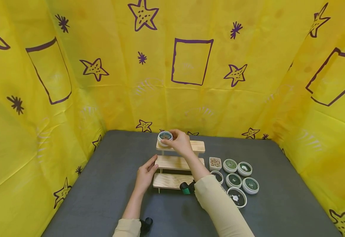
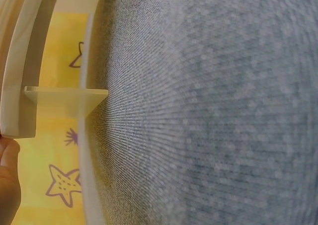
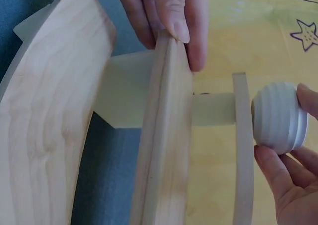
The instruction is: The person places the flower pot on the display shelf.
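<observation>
in the right hand (image 1: 180, 142), the pot (image 1: 165, 135) looks ceramic, ribbed, satin. at the left hand (image 1: 144, 175), the shelf (image 1: 175, 162) is smooth, matt wood. beneath both, the cloth (image 1: 107, 181) is matt, coarsely woven.

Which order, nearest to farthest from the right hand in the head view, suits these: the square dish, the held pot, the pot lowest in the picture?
1. Held pot: in the right hand, at the top shelf's left end.
2. Square dish: right of the top shelf.
3. Lowest pot: farther right, nearer the picture's bottom edge.
</observation>
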Motion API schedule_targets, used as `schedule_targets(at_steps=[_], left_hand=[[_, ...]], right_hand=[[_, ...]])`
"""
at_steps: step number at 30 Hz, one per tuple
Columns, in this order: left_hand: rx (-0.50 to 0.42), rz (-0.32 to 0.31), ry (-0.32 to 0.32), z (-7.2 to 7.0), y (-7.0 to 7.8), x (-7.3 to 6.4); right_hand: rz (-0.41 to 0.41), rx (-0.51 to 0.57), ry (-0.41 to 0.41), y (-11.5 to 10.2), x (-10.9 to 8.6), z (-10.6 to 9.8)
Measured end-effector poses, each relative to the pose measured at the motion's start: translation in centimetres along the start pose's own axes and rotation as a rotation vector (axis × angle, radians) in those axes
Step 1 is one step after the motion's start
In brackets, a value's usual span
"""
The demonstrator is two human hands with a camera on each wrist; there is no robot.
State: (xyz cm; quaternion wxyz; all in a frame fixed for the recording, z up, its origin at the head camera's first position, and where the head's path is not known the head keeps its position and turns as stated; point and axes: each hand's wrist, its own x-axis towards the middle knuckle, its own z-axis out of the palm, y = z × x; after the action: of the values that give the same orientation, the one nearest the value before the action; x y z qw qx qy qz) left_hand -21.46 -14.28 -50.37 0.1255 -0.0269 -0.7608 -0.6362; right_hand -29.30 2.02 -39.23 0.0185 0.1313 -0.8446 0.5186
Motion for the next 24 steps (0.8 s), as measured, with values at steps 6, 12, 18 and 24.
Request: schedule_targets(at_steps=[6, 12, 18, 24], left_hand=[[-0.002, -0.010, 0.000, -0.07, -0.04, 0.01], [0.006, -0.010, -0.005, -0.03, -0.04, 0.07], [0.002, -0.016, -0.013, 0.07, -0.04, 0.04], [0.003, -0.020, -0.014, 0.02, -0.01, 0.01]], right_hand=[[-0.001, -0.028, 0.008, 0.06, 0.02, 0.37], [-0.004, -0.041, 0.014, 0.03, 0.00, 0.42], [0.003, -0.054, 0.014, 0.07, -0.12, 0.38], [-0.001, -0.053, 0.005, -0.04, -0.15, 0.33]])
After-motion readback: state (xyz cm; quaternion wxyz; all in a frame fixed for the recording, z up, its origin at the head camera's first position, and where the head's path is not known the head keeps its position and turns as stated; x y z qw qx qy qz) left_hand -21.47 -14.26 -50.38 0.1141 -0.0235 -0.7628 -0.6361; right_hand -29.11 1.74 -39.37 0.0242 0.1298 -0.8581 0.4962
